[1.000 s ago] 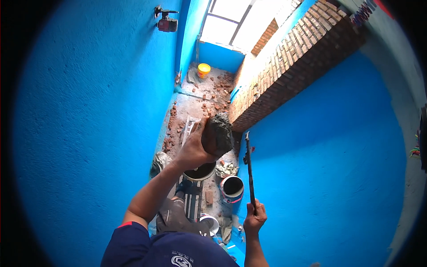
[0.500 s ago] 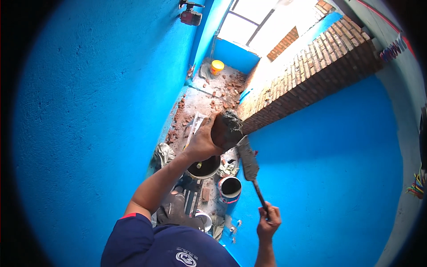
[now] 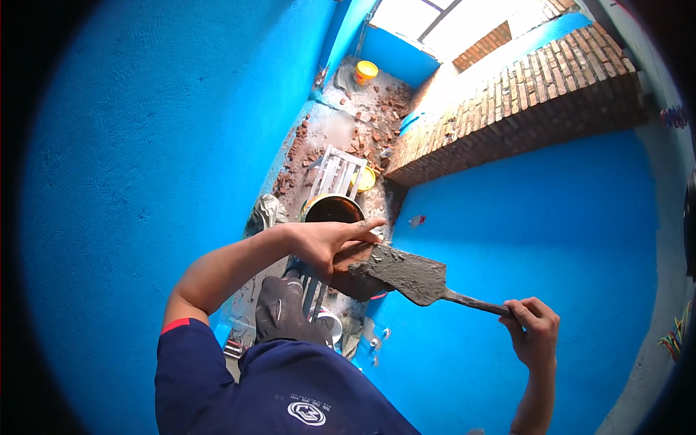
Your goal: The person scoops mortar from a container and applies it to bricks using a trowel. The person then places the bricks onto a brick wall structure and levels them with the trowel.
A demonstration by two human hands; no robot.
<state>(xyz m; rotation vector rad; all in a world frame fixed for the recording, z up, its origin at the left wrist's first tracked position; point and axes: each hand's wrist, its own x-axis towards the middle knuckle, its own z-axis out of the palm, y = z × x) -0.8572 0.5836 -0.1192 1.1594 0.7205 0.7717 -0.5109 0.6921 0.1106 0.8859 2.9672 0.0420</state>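
My left hand (image 3: 326, 243) grips a reddish brick (image 3: 349, 255), its fingers wrapped over the upper side. Grey wet mortar (image 3: 370, 274) covers part of the brick. By its handle my right hand (image 3: 535, 330) holds a trowel (image 3: 409, 274), whose broad blade is coated in mortar and lies against the brick's right end. The far part of the blade overlaps the brick, so the exact contact is hidden. Just beyond my left hand stands a round bucket (image 3: 333, 210) with a dark inside.
Blue walls (image 3: 167, 145) rise on both sides. A brick wall section (image 3: 507, 109) juts in at the upper right. Broken brick rubble (image 3: 388, 105) and a yellow bucket (image 3: 366, 71) are on the far floor. A slatted wooden stool (image 3: 337, 172) stands past the dark bucket.
Both hands have come lower, and my right hand has swung out to the right. The trowel has turned from steep to nearly level, its blade now against the brick. The view has shifted.
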